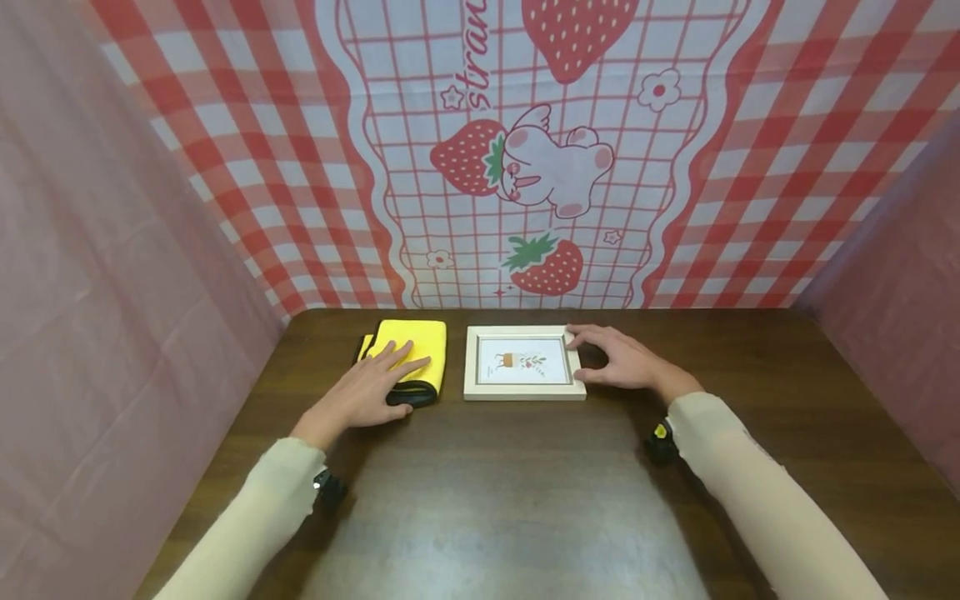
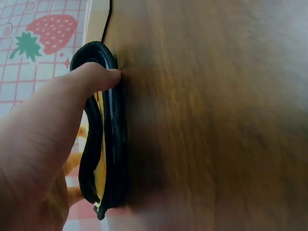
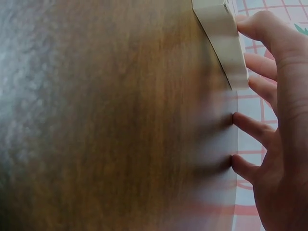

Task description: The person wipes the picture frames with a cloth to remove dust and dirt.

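Note:
A folded yellow cloth (image 1: 426,340) with a black border lies on the table at left of centre. My left hand (image 1: 360,393) rests on it, fingers spread over the top. In the left wrist view the thumb touches the black border (image 2: 114,139) along the cloth's near side. To the right of the cloth, a cream picture frame (image 1: 525,392) lies flat, a small plant picture facing up. At its right end, my right hand (image 1: 626,358) touches the frame with thumb and fingertips. The right wrist view shows two other fingertips down on the table beside the frame's corner (image 3: 224,43).
The dark wooden table (image 1: 480,483) ends at the back against a red-and-white checked curtain (image 1: 420,208) with strawberries on it. Pink cloth hangs at the left (image 1: 112,275) and right. Each wrist carries a small black camera.

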The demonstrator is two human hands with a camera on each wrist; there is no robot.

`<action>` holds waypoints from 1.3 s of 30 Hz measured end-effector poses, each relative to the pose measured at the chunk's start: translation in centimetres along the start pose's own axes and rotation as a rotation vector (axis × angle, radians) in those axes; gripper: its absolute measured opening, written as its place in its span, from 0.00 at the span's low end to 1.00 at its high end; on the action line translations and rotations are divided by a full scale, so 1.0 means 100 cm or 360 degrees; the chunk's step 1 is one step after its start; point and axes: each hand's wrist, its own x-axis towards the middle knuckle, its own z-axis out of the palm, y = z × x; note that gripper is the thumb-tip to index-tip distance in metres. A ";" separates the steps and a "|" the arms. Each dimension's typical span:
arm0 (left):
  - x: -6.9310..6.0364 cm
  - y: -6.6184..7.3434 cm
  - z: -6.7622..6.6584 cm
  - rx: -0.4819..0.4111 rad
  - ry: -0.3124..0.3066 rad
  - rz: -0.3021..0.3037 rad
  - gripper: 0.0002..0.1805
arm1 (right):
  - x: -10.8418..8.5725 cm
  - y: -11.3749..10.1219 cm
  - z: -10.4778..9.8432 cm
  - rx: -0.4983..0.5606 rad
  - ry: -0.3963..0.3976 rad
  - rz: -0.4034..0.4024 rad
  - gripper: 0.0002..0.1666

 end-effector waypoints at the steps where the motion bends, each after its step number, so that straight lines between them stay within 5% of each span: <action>1: 0.003 -0.005 0.004 -0.0013 -0.0001 0.0010 0.46 | 0.000 0.000 0.000 0.0004 -0.0008 -0.0002 0.30; 8: 0.024 -0.050 0.050 0.0035 0.0103 0.0086 0.43 | 0.000 -0.001 -0.001 0.0011 -0.0036 0.0001 0.26; 18: 0.027 -0.052 0.058 0.0177 0.0160 0.0106 0.43 | 0.000 0.001 0.000 0.0043 -0.0046 0.0010 0.25; 24: 0.025 -0.042 0.051 0.0089 0.0156 0.0034 0.41 | 0.000 0.001 0.000 0.0061 -0.0044 0.0027 0.26; 29: 0.016 -0.009 0.023 0.0013 0.0116 -0.0047 0.38 | 0.001 0.001 -0.002 0.0078 -0.0049 0.0031 0.25; 39: 0.015 0.017 0.005 0.0112 0.0090 -0.0140 0.35 | -0.001 0.009 0.003 0.0241 0.0024 -0.0095 0.22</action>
